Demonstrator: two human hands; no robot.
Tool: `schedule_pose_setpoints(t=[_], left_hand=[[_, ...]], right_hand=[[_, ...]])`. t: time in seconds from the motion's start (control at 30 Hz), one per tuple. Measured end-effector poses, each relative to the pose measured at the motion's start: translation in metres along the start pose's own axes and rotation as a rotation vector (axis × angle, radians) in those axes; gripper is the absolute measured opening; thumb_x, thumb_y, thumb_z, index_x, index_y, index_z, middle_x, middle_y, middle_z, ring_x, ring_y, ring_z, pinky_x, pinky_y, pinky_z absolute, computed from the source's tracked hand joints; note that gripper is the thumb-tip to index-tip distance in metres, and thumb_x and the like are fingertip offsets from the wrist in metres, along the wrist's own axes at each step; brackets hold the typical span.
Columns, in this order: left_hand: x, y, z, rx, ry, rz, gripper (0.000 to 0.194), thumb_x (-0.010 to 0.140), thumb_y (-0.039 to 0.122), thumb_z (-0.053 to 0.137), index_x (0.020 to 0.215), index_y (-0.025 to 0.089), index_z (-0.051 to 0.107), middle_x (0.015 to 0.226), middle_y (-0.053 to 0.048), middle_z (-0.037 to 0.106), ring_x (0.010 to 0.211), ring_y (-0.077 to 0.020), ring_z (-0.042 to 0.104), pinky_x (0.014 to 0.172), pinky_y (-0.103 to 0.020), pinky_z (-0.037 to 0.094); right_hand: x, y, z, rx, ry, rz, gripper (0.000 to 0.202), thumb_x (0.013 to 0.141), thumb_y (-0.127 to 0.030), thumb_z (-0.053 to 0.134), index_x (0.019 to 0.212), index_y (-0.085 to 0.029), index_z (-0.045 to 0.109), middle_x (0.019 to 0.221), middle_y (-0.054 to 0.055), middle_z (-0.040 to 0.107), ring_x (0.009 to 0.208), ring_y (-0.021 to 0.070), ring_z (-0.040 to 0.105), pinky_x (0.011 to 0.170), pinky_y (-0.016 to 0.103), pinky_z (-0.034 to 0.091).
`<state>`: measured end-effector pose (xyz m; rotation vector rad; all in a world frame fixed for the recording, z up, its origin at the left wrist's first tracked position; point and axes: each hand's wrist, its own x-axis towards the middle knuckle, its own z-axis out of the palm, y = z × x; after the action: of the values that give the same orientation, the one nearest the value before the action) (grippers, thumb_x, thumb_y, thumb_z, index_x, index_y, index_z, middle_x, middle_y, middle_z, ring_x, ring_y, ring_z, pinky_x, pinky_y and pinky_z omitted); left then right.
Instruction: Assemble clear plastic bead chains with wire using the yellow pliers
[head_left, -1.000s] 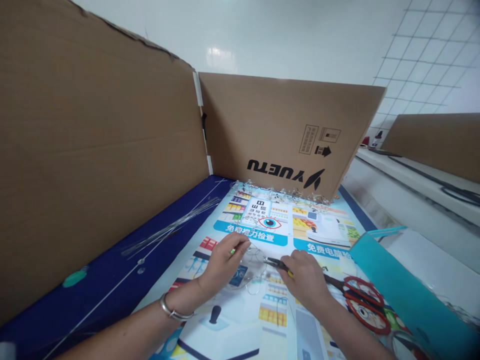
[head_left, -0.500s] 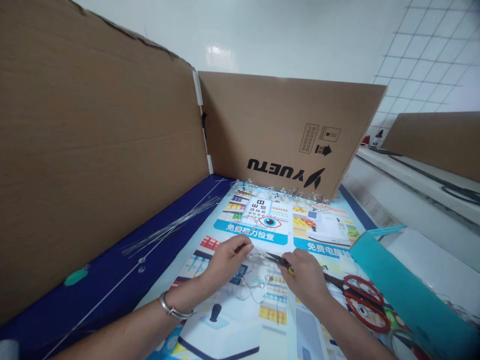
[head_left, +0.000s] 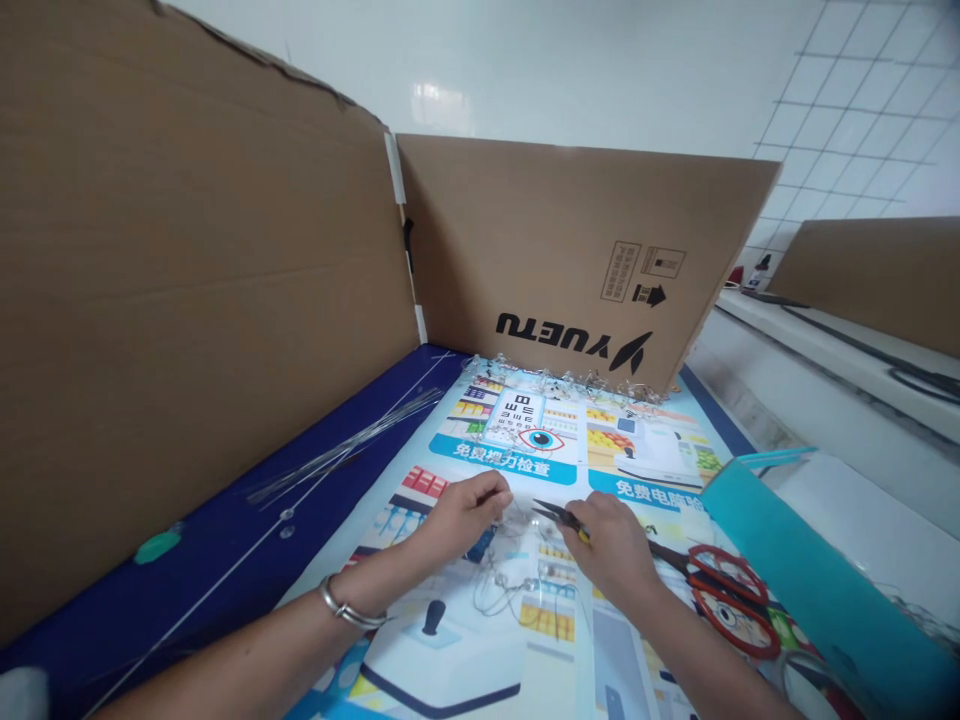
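Observation:
My left hand (head_left: 469, 510) is closed in a pinch on a thin wire strung with small clear beads. The beaded wire (head_left: 501, 580) hangs below the fingertips in loose loops over the printed sheet (head_left: 442, 655). In my right hand (head_left: 611, 545) is a pair of small pliers (head_left: 555, 513) with dark jaws and a bit of yellow on the handle. Their tips point left towards my left fingertips, the jaws slightly apart, just above a clear bead. Whether the jaws touch the wire I cannot tell.
Red-handled scissors (head_left: 731, 595) lie right of my right hand, beside a teal box (head_left: 814, 575). Straight wires (head_left: 349, 445) lie on the dark blue surface at left. Cardboard panels (head_left: 577, 240) stand behind and left, with wire pieces (head_left: 570, 385) along the back one.
The pliers' tips have drawn slightly away from my left fingertips, so the gap between the hands is a little wider. Both hands keep their hold.

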<state>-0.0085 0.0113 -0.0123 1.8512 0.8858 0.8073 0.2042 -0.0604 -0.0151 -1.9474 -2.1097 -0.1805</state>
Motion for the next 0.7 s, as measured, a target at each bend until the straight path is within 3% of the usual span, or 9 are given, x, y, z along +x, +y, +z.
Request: schedule_pose_setpoints(t=[0.13, 0.37, 0.7], left_hand=[[-0.001, -0.001, 0.002, 0.016, -0.02, -0.008, 0.017, 0.082, 0.029, 0.045, 0.073, 0.017, 0.053, 0.061, 0.003, 0.052, 0.056, -0.0094, 0.047, 0.053, -0.019, 0.035], [0.003, 0.005, -0.008, 0.117, 0.132, 0.046, 0.02, 0.083, 0.03, 0.042, 0.075, 0.017, 0.055, 0.064, 0.003, 0.049, 0.062, -0.0104, 0.045, 0.057, -0.019, 0.035], [0.006, -0.002, -0.009, 0.067, 0.038, 0.02, 0.019, 0.084, 0.03, 0.042, 0.075, 0.016, 0.053, 0.062, 0.004, 0.046, 0.058, -0.0088, 0.042, 0.055, -0.019, 0.033]], right_hand=[[0.0, -0.001, 0.0, -0.001, -0.001, 0.0, 0.017, 0.082, -0.034, 0.048, 0.086, -0.023, 0.06, 0.077, 0.003, 0.053, 0.081, 0.016, 0.047, 0.071, 0.025, 0.03], [0.001, 0.003, 0.005, 0.047, -0.002, 0.037, 0.018, 0.08, -0.037, 0.05, 0.088, -0.024, 0.06, 0.079, 0.002, 0.053, 0.081, 0.0169, 0.047, 0.071, 0.026, 0.031], [0.002, 0.005, 0.008, 0.093, 0.008, 0.037, 0.02, 0.08, -0.038, 0.048, 0.086, -0.024, 0.059, 0.079, 0.003, 0.054, 0.082, 0.0177, 0.048, 0.072, 0.026, 0.032]])
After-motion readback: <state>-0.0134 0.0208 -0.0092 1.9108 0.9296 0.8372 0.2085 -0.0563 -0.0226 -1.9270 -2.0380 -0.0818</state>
